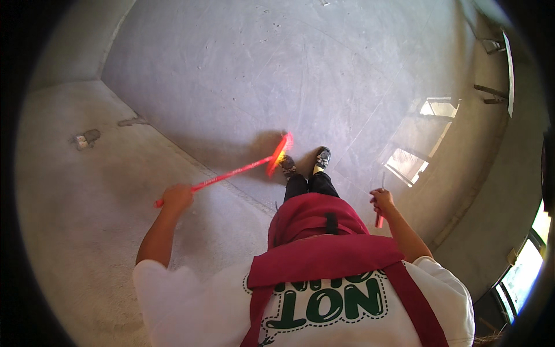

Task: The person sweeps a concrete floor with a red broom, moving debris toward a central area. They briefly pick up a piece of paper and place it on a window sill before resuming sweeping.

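Note:
My left hand [177,197] is closed around the red handle of a brush [234,173], near the handle's lower end. The brush head [279,156], red with yellow and pink bristles, is held above the floor beside my feet and looks blurred. Out to the right, my right hand [381,200] grips a small tool with a red handle [379,220]. A thin metal shaft or blade [383,178] points forward from that hand; its exact kind cannot be told.
Around me lies a smooth grey concrete floor [269,78] with small specks of debris. A bare plaster wall [108,173] with an electrical box [81,141] rises on the left. Window light reflects at the right, near a board on dark supports [494,93]. My shoes [322,157] stand close together.

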Demonstrator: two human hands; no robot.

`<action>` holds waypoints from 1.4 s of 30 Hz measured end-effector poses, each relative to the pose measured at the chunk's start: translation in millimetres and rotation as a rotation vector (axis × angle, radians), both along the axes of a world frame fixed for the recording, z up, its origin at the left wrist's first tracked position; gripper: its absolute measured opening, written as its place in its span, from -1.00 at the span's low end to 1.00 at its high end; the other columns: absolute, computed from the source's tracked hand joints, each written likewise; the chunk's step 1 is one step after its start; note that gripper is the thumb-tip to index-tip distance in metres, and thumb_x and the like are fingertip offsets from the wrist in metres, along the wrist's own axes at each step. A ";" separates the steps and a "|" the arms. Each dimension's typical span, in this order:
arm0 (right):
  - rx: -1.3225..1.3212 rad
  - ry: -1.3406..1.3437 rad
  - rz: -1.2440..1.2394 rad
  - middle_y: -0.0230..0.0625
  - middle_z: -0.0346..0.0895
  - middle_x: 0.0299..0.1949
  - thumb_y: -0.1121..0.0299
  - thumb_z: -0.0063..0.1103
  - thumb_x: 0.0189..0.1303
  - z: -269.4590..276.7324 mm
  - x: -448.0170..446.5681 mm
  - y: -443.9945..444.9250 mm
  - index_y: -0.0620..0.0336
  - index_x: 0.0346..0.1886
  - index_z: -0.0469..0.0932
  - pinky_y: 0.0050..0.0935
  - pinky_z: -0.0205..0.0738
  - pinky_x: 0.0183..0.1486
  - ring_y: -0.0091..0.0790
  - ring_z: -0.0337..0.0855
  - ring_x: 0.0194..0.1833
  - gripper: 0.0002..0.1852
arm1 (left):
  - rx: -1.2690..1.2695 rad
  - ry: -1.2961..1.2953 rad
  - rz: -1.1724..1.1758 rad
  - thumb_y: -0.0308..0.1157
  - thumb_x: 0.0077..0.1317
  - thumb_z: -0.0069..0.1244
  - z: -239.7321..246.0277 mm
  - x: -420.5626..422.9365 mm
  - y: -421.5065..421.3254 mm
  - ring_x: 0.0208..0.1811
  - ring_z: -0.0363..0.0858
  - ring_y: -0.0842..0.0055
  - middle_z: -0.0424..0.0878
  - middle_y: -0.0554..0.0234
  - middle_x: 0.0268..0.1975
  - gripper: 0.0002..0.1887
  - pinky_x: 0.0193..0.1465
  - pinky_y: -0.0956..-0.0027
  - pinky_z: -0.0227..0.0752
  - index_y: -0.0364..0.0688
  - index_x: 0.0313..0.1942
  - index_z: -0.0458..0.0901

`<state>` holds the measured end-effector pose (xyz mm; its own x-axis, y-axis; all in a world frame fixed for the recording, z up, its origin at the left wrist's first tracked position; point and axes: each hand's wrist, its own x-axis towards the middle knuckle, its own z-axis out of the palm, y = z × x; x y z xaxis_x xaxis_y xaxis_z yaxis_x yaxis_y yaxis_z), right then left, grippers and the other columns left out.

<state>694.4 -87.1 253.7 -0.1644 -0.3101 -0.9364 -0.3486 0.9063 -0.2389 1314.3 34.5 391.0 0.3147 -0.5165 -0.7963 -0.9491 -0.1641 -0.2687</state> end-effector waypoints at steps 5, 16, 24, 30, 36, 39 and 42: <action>-0.031 0.072 -0.117 -0.27 0.40 -0.62 0.38 -0.06 0.20 8.3 -75.0 -8.2 0.24 -0.25 0.47 -0.56 0.11 -0.81 -0.58 0.17 -0.78 -0.84 | -0.122 -0.159 -0.139 -0.30 0.14 -0.05 -13.3 36.5 -109.3 -0.19 0.64 0.23 0.66 0.09 -0.23 -0.79 -0.16 0.20 0.50 -0.13 -0.29 0.67; -0.084 -0.173 -0.265 -0.33 0.39 -0.63 0.36 -0.05 0.22 8.1 -34.9 -5.3 0.24 -0.23 0.46 -0.59 0.11 -0.79 -0.62 0.17 -0.77 -0.83 | -0.253 -0.253 -0.099 -0.29 0.18 -0.01 33.4 -15.3 -179.7 -0.23 0.62 0.22 0.65 0.10 -0.32 -0.81 -0.19 0.14 0.46 -0.18 -0.27 0.59; -0.030 -0.122 -0.314 -0.29 0.40 -0.61 0.38 -0.06 0.19 -6.8 -43.1 17.7 0.28 -0.23 0.45 -0.59 0.12 -0.78 -0.62 0.16 -0.77 -0.82 | -0.233 -0.170 -0.022 -0.21 0.20 -0.01 60.8 -38.9 -153.0 -0.20 0.60 0.20 0.64 0.09 -0.32 -0.78 -0.17 0.16 0.44 -0.13 -0.25 0.59; -0.113 -0.016 -0.373 -0.28 0.40 -0.60 0.41 -0.07 0.19 -6.7 -62.1 24.0 0.28 -0.23 0.46 -0.60 0.12 -0.78 -0.61 0.16 -0.77 -0.82 | -0.358 -0.191 0.075 -0.19 0.24 -0.07 63.7 -19.6 -141.4 -0.16 0.59 0.23 0.65 0.09 -0.28 -0.74 -0.13 0.17 0.43 -0.08 -0.14 0.60; -0.183 -0.017 -0.453 -0.29 0.38 -0.58 0.39 -0.06 0.20 -3.0 -71.5 12.5 0.28 -0.21 0.46 -0.61 0.13 -0.77 -0.61 0.16 -0.76 -0.81 | -0.447 -0.236 0.195 -0.16 0.27 -0.11 60.8 -12.2 -127.5 -0.14 0.60 0.22 0.65 0.10 -0.25 -0.68 -0.12 0.17 0.44 -0.01 -0.01 0.55; -0.192 -0.075 -0.435 -0.28 0.38 -0.57 0.39 -0.06 0.20 4.4 -61.5 12.2 0.29 -0.19 0.46 -0.61 0.13 -0.77 -0.61 0.16 -0.75 -0.80 | -0.434 -0.257 0.219 -0.15 0.27 -0.12 57.7 -7.5 -127.6 -0.15 0.59 0.20 0.65 0.11 -0.23 -0.67 -0.13 0.16 0.44 0.00 0.01 0.53; -0.177 -0.083 -0.410 -0.27 0.38 -0.57 0.38 -0.06 0.20 16.8 -44.5 8.9 0.29 -0.20 0.46 -0.60 0.13 -0.77 -0.60 0.18 -0.74 -0.80 | -0.430 -0.247 0.212 -0.14 0.28 -0.12 60.0 1.1 -138.2 -0.16 0.60 0.19 0.65 0.10 -0.23 -0.67 -0.14 0.16 0.45 0.01 0.00 0.53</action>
